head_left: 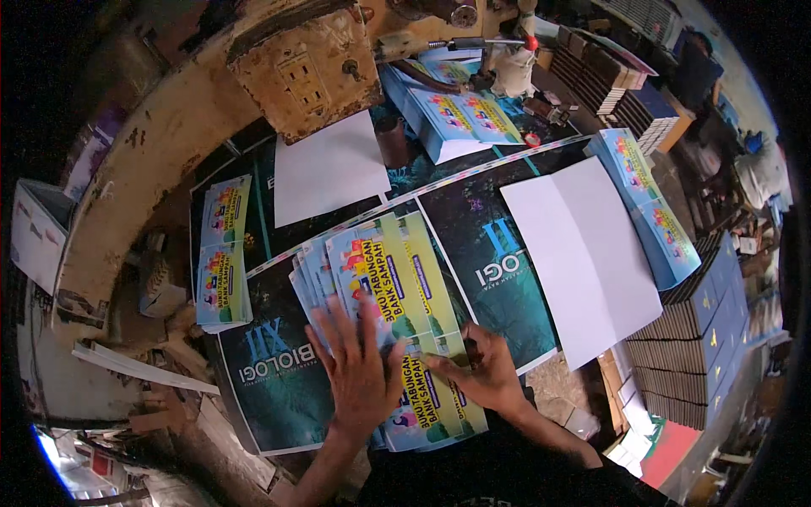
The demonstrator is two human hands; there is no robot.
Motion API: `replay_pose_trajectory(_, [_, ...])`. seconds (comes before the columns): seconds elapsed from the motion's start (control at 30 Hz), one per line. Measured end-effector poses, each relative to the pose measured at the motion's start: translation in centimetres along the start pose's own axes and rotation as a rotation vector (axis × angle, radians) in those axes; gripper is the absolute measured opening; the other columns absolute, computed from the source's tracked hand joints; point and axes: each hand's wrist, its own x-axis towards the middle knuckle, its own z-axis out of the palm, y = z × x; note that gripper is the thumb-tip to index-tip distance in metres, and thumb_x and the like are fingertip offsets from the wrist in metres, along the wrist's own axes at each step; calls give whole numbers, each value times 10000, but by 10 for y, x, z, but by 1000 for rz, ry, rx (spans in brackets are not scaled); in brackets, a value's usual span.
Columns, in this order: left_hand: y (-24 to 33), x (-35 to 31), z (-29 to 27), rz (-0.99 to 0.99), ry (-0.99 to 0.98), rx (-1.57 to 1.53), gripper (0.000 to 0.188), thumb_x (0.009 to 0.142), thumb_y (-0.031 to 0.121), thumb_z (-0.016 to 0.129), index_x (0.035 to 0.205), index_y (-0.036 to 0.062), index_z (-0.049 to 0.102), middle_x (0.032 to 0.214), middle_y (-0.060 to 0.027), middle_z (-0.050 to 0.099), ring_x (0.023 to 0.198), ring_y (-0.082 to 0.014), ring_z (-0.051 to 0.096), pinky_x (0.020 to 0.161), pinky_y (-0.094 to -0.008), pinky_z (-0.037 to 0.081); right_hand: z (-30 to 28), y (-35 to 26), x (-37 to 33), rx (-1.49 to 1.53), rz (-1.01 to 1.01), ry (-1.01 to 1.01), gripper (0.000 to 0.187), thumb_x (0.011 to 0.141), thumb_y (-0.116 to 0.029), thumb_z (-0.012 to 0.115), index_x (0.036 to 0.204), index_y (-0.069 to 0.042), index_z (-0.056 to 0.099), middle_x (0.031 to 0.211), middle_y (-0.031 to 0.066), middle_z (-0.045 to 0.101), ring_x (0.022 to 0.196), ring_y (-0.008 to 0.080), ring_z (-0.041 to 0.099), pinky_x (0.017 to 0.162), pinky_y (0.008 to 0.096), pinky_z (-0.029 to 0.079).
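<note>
A fanned pile of blue, yellow and green printed covers [405,279] lies in front of me, its sheets overlapping in steps. My left hand [359,367] rests on the pile with its fingers spread, slightly smeared by motion. At the right edge of the pile, my right hand [486,372] has its thumb on top and its other fingers curled at the side, gripping the covers. Underneath lie large dark teal printed sheets [283,414]. To the right is a white folded sheet [583,253], and a narrow stack of the same covers [224,253] sits at the left.
A rusty metal machine housing [304,72] overhangs the far side. Behind it stands a thick blue stack of covers [456,110], and another cover stack [646,203] lies at the right. A white sheet [329,169] lies below the housing. Piled dark-blue books [693,338] stand at lower right.
</note>
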Motion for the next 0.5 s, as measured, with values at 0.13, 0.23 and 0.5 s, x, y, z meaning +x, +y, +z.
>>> replay_pose_trajectory(0.13, [-4, 3, 5, 26, -122, -33, 720, 1029, 395, 459, 1547, -72, 276, 1649, -273, 139, 1534, -450, 103, 1198, -641, -5, -32, -32, -1, -415, -302, 67, 341, 916, -114, 748, 1186, 22, 592, 1017, 135, 727, 962, 154, 689, 793, 315, 575])
replay_pose_trajectory(0.23, [-4, -1, 5, -4, -84, -133, 703, 1032, 371, 445, 1544, -79, 274, 1642, -246, 208, 1542, -416, 113, 1202, -633, -11, -52, -92, -12, -175, -146, 143, 351, 924, -100, 730, 1220, 17, 584, 1056, 148, 727, 973, 173, 701, 806, 326, 577])
replay_pose_trajectory(0.5, [-1, 11, -1, -62, -38, -450, 726, 1056, 438, 293, 1558, -82, 227, 1643, -281, 156, 1540, -437, 96, 1209, -613, -27, -8, -33, 12, -197, -271, 28, 452, 910, -26, 710, 1309, 42, 510, 1223, 195, 634, 1029, 254, 697, 838, 374, 583])
